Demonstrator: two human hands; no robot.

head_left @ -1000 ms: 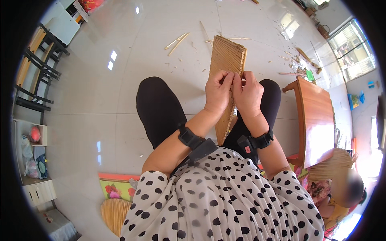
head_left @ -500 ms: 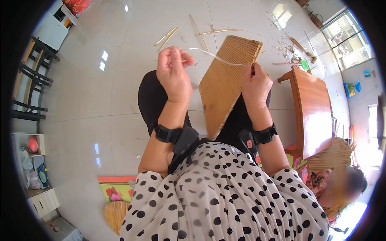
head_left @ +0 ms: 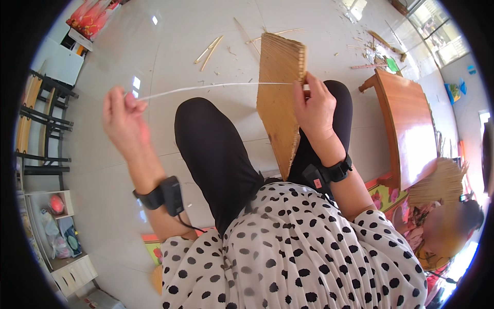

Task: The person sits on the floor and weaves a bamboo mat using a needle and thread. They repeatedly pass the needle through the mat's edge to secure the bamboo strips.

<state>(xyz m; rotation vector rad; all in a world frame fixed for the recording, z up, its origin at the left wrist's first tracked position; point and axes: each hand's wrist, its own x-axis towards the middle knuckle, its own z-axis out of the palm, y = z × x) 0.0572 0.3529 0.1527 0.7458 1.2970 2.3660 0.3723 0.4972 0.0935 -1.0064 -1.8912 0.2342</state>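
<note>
A flat tan panel of stalks (head_left: 278, 116) set side by side stands tilted between my knees, its stalk ends showing along the far right edge. My right hand (head_left: 316, 109) grips that edge with bent fingers. Out to the left, my left hand (head_left: 126, 123) pinches one end of a thin white cord (head_left: 216, 85). The cord runs nearly straight across my left knee and the panel's face to the fingers of my right hand. How it is fixed there is hidden, and something small and whitish shows between those fingers.
Loose stalks (head_left: 210, 51) and scraps lie on the tiled floor ahead. A low wooden table (head_left: 406, 123) stands at the right, a stalk bundle (head_left: 437, 183) and another person (head_left: 442, 232) behind it. Black-framed stools (head_left: 49, 118) and a shelf (head_left: 64, 226) line the left.
My left hand has swung far out to the left, drawing the slack cord straight and long. The panel has turned more edge-on and shifted slightly with my right hand.
</note>
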